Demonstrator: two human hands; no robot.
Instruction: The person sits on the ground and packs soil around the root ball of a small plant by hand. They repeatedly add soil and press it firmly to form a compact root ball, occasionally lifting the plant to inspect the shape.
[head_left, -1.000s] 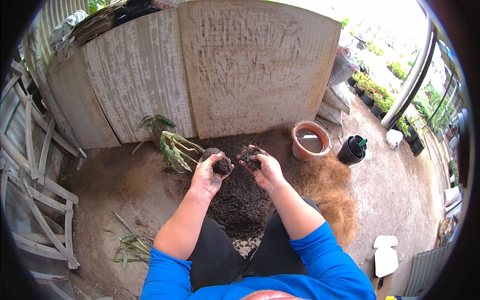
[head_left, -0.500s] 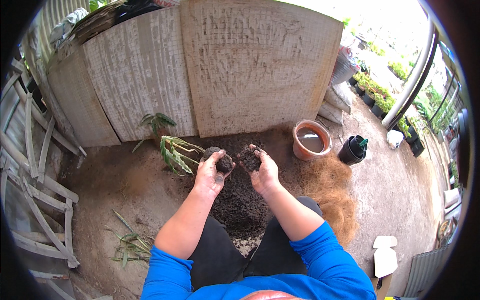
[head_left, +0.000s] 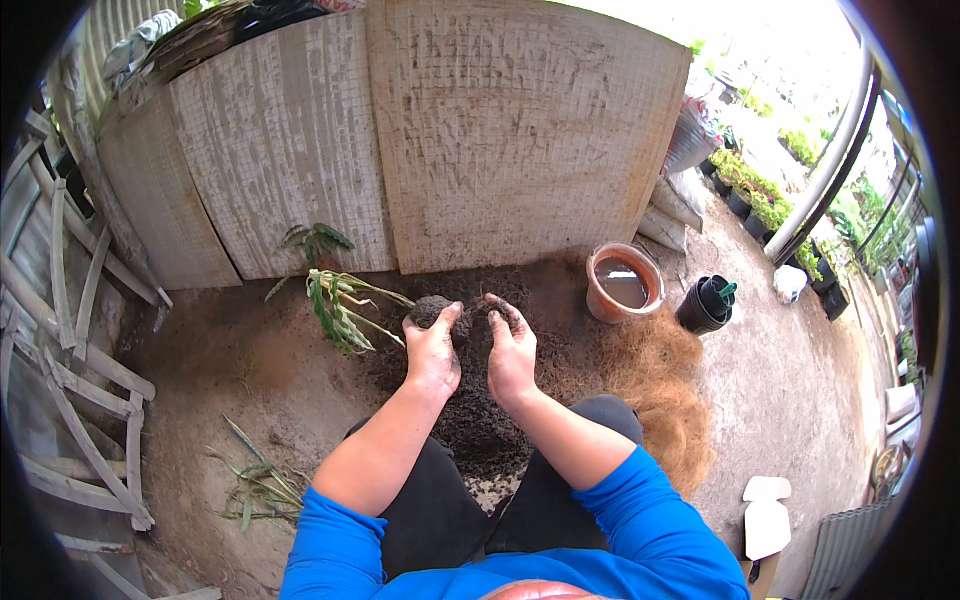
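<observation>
My left hand [head_left: 432, 355] is closed round a dark, soil-covered root ball [head_left: 430, 310]. The plant [head_left: 335, 305] it belongs to leans out to the left, with pale stems and long green leaves. Just to the right, my right hand [head_left: 512, 355] curls its fingers round some dark soil [head_left: 497, 308], close to the root ball but apart from it. How much soil it holds is partly hidden by the fingers. Below both hands, between my knees, lies a heap of dark potting soil [head_left: 480, 425].
A terracotta-coloured pot [head_left: 598, 300] of murky water and stacked black nursery pots [head_left: 703, 308] stand at the right, beside brown coir fibre [head_left: 665, 400]. Cut leaves [head_left: 265, 490] lie at the left. Panels [head_left: 520, 140] close off the back; a wooden frame [head_left: 90, 380] stands far left.
My right hand has turned more upright and its fingers have curled in, showing less soil. My left hand and the root ball have shifted slightly, and the plant's leaves have swung a little left.
</observation>
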